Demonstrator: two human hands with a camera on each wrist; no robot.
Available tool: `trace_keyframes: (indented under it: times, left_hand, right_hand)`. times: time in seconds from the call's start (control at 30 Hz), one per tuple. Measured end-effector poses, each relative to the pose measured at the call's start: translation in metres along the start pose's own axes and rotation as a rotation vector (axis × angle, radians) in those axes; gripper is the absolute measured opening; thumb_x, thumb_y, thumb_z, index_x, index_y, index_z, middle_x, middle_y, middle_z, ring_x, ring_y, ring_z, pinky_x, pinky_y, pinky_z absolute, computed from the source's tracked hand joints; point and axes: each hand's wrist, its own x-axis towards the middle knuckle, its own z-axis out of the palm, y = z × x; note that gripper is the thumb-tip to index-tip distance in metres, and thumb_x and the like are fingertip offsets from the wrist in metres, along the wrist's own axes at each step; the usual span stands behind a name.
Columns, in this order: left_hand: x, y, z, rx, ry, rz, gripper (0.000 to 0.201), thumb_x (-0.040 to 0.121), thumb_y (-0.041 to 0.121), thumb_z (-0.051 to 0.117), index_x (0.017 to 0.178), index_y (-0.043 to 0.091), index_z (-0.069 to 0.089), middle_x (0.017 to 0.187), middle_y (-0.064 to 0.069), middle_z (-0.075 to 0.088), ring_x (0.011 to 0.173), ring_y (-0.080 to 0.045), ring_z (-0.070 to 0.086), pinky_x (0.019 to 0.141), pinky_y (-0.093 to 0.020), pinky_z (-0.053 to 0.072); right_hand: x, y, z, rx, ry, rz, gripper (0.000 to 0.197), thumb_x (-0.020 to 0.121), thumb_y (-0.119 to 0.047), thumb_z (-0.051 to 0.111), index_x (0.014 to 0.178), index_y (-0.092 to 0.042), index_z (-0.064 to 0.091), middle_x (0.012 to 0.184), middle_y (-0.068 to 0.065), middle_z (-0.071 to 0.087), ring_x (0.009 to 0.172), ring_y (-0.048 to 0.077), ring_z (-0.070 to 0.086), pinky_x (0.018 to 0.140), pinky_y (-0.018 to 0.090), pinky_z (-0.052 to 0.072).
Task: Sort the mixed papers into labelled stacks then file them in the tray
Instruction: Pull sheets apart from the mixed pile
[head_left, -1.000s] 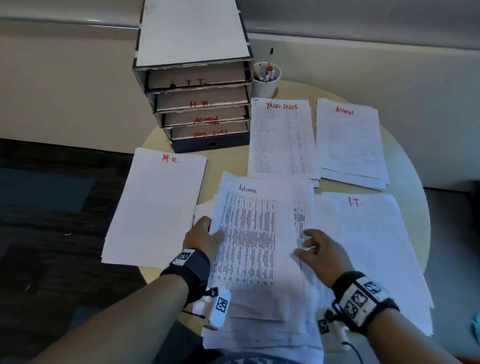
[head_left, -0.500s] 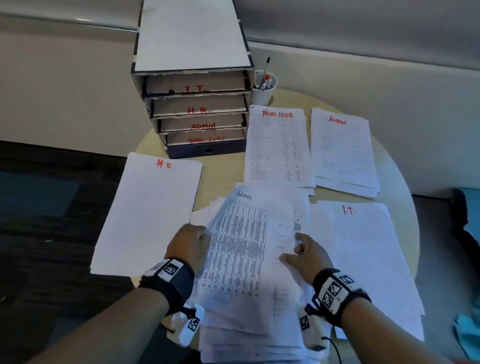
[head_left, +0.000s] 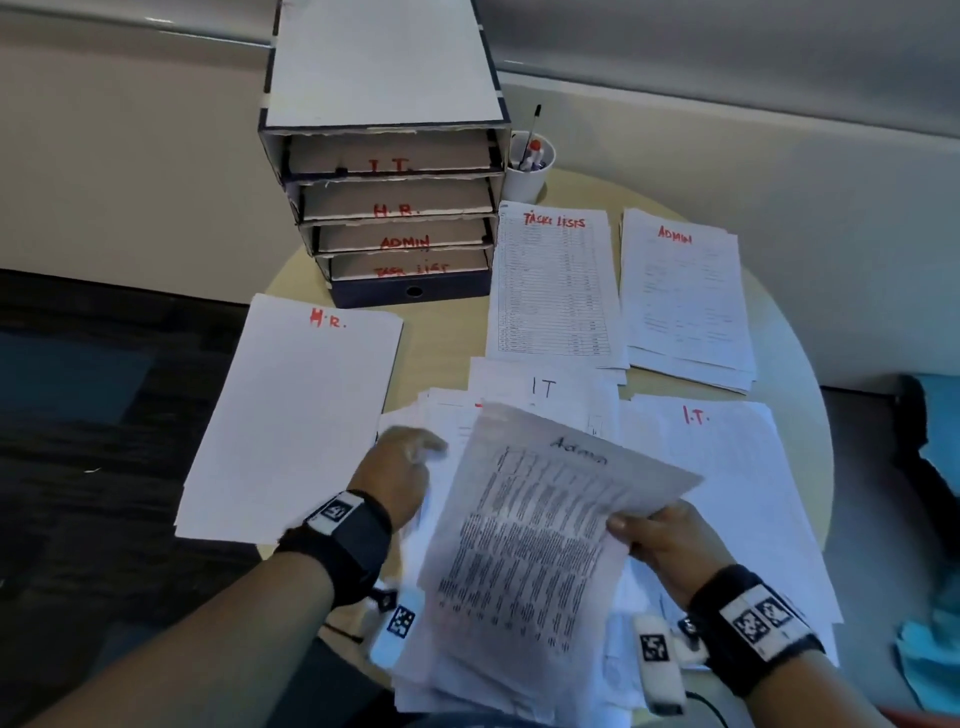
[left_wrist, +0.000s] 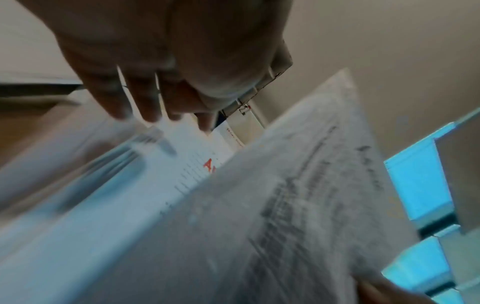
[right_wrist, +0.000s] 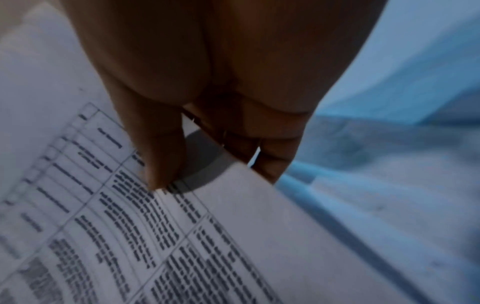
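Red marker headings sort this counter (head_left: 441, 338) into zones; taking the filing tray (head_left: 384, 208) at the back as landmark. Its four slots read I.T., H.R., ADMIN, TASK LIST from top down, the same names as the stacks, presumably so each stack goes straight in.

Left of and nearer than the tray: H.R. stack (head_left: 291, 415), squared, hanging partly over the counter edge.

Nearer still, below the tray: left hand (head_left: 402, 475), fingers extended and loose onto the mixed pile (head_left: 441, 415), clamped on nothing, probably steadying it while the top sheet comes away.

Straight in front of the tray, raised and tilted off the pile: printed sheet headed "Admin" (head_left: 540, 530). A sheet marked "IT" (head_left: 545, 387) shows on the pile behind it.

Right hand (head_left: 670, 540) pinches that Admin sheet's right edge, thumb on top and fingers (right_wrist: 275, 160) under.

Right of the tray: pen cup (head_left: 530, 166), Tasks Lists stack (head_left: 556, 291), then ADMIN stack (head_left: 685, 296), likely destination, well apart from the held sheet. Nearer, I.T. stack (head_left: 727, 493).

Sorting unfinished; filing not yet started, by my reading.
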Motion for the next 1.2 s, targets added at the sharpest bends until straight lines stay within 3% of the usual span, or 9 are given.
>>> trace_keyframes:
  times: [0.1, 0.17, 0.3, 0.5, 0.73, 0.87, 0.93, 1.07, 1.2]
  left_hand:
    - [0.018, 0.006, 0.011, 0.192, 0.063, -0.115, 0.051, 0.071, 0.039, 0.067, 0.116, 0.018, 0.057, 0.118, -0.009, 0.056, 0.105, -0.029, 0.059, 0.088, -0.04, 0.054]
    - [0.022, 0.015, 0.022, 0.357, -0.032, -0.216, 0.08, 0.064, 0.054, 0.071, 0.129, 0.017, 0.043, 0.122, -0.011, 0.051, 0.11, -0.033, 0.056, 0.087, -0.044, 0.054]
    - [0.027, 0.021, 0.035, 0.356, -0.058, -0.293, 0.073, 0.083, 0.034, 0.067, 0.138, 0.01, 0.025, 0.125, -0.016, 0.05, 0.109, -0.037, 0.056, 0.082, -0.042, 0.05]
    - [0.023, -0.001, 0.039, 0.14, 0.137, -0.188, 0.031, 0.088, 0.024, 0.068, 0.077, 0.019, 0.04, 0.07, 0.003, 0.047, 0.064, -0.021, 0.043, 0.057, -0.029, 0.035]
    - [0.011, -0.006, 0.016, -0.037, 0.237, 0.029, 0.04, 0.082, 0.019, 0.074, 0.06, 0.005, 0.044, 0.085, -0.03, 0.049, 0.077, -0.04, 0.047, 0.076, -0.042, 0.049]
    - [-0.02, 0.009, 0.009, -0.363, -0.039, 0.031, 0.023, 0.089, -0.003, 0.064, 0.079, 0.015, 0.073, 0.086, 0.007, 0.071, 0.081, -0.006, 0.062, 0.082, -0.026, 0.047]
    - [-0.034, 0.015, 0.008, -0.412, -0.221, 0.03, 0.032, 0.087, -0.012, 0.058, 0.083, 0.014, 0.076, 0.086, 0.004, 0.075, 0.08, -0.005, 0.065, 0.077, -0.023, 0.053]
    - [-0.036, 0.011, 0.004, -0.515, -0.32, -0.019, 0.03, 0.089, -0.01, 0.057, 0.073, 0.009, 0.072, 0.092, -0.007, 0.075, 0.085, -0.019, 0.069, 0.077, -0.029, 0.058]
    - [-0.027, 0.0, 0.002, -0.615, -0.326, -0.066, 0.034, 0.091, -0.005, 0.061, 0.065, 0.015, 0.069, 0.082, -0.013, 0.069, 0.085, -0.027, 0.062, 0.078, -0.03, 0.058]
  right_hand:
    - [-0.012, 0.007, -0.012, 0.029, 0.001, 0.003, 0.029, 0.073, -0.004, 0.082, 0.1, -0.006, 0.075, 0.102, 0.023, 0.074, 0.098, 0.034, 0.068, 0.09, 0.047, 0.052]
    - [-0.014, 0.013, -0.015, 0.044, 0.008, -0.012, 0.042, 0.061, -0.021, 0.092, 0.097, -0.006, 0.076, 0.102, 0.027, 0.072, 0.093, 0.031, 0.066, 0.087, 0.047, 0.05]
    - [-0.02, 0.01, -0.012, 0.18, -0.025, -0.035, 0.077, 0.041, -0.047, 0.098, 0.104, -0.008, 0.077, 0.109, 0.019, 0.073, 0.097, 0.035, 0.069, 0.084, 0.046, 0.055]
    - [-0.033, 0.005, -0.014, 0.241, 0.064, -0.037, 0.047, 0.07, -0.018, 0.076, 0.112, 0.002, 0.069, 0.109, 0.022, 0.073, 0.098, 0.036, 0.071, 0.075, 0.039, 0.061]
    - [-0.046, 0.01, -0.031, -0.096, 0.065, -0.206, 0.031, 0.083, 0.012, 0.065, 0.089, -0.015, 0.08, 0.095, 0.013, 0.076, 0.092, 0.027, 0.069, 0.076, 0.03, 0.054]
    - [-0.04, -0.003, -0.005, -0.281, -0.056, -0.013, 0.028, 0.092, 0.009, 0.055, 0.104, -0.005, 0.075, 0.14, 0.007, 0.059, 0.132, 0.024, 0.053, 0.1, 0.027, 0.049]
    - [-0.037, -0.004, 0.001, -0.303, -0.01, 0.023, 0.036, 0.092, 0.009, 0.057, 0.125, -0.004, 0.064, 0.148, 0.004, 0.051, 0.133, 0.015, 0.051, 0.108, 0.031, 0.044]
    - [-0.04, -0.007, 0.006, -0.082, 0.209, -0.177, 0.058, 0.084, 0.004, 0.072, 0.136, -0.018, 0.059, 0.131, -0.005, 0.062, 0.109, -0.003, 0.061, 0.104, 0.035, 0.049]
    - [-0.035, -0.017, 0.013, -0.179, 0.225, -0.195, 0.018, 0.083, 0.007, 0.07, 0.093, -0.006, 0.077, 0.086, -0.01, 0.077, 0.078, 0.002, 0.07, 0.074, 0.022, 0.054]
